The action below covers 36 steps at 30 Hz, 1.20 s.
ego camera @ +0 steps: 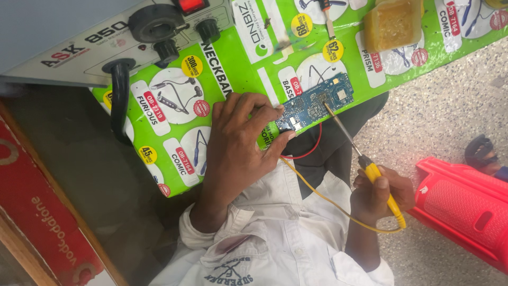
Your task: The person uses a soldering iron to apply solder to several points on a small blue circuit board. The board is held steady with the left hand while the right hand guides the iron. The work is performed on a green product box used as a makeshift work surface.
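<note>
Red cardboard, a long box edge [42, 222], lies far to the left of the small blue circuit board [316, 101], which I'll take as the landmark. Up and to the left of the board sits a grey metal power unit [106, 37] with black knobs and a red switch, and a thick black cable [119, 100] drops from it. Under the board spreads a bright green printed card sheet [222, 74], serving as the work surface.

The left hand [238, 143] rests on that sheet just left of the board, with fingertips and thumb closed on the board's lower-left end, pinning it flat. The board looks thin, light, stiff and fragile; its bare edges seem the safest place to hold, away from the tiny parts on its face. A thin red wire [312, 151] loops just below it.

Touching the board's middle is the metal tip of a yellow-handled soldering iron [370, 169], slanting down to the right. The right hand [378, 193] is wrapped shut around that handle, below and right of the board, and a yellow cord [328, 204] trails from it.

Above and right of the board rests an amber block of flux [392, 22]. Far right, on the speckled floor, lies a red plastic case [465, 212].
</note>
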Available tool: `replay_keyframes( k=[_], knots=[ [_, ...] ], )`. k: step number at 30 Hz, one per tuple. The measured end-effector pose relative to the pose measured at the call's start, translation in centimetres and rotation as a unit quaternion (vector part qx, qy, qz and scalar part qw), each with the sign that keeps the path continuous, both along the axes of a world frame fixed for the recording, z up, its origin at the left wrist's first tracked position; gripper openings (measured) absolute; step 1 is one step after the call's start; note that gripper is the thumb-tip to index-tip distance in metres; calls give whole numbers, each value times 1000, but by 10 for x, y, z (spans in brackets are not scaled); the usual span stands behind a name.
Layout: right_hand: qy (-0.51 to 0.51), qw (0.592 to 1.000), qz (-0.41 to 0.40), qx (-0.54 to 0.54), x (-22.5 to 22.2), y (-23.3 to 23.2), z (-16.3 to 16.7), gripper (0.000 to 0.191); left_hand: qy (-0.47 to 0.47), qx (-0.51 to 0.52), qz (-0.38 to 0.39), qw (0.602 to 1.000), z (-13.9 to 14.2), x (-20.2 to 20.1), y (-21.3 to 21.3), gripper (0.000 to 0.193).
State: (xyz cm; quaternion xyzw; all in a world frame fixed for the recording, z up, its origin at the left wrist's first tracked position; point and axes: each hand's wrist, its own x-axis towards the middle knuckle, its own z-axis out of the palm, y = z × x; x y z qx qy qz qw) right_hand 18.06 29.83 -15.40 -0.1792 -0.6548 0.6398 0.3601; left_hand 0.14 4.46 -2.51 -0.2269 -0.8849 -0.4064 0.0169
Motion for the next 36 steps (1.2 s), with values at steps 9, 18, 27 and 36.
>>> replay_keyframes(
  k=[9, 18, 27, 36],
  knots=[
    [2, 1000, -8, 12, -3, 0, 0, 37, 7, -8, 4, 1000, -1, 0, 4, 34],
    [-7, 1000, -7, 16, -2, 4, 0, 38, -1, -8, 5, 1000, -3, 0, 7, 35],
    [-11, 1000, -14, 19, -2, 3, -1, 37, -1, -11, 5, 1000, -3, 0, 8, 34],
    [4, 1000, 3, 26, 2, 6, -2, 35, 2, -7, 4, 1000, -3, 1, 8, 34]
  ],
)
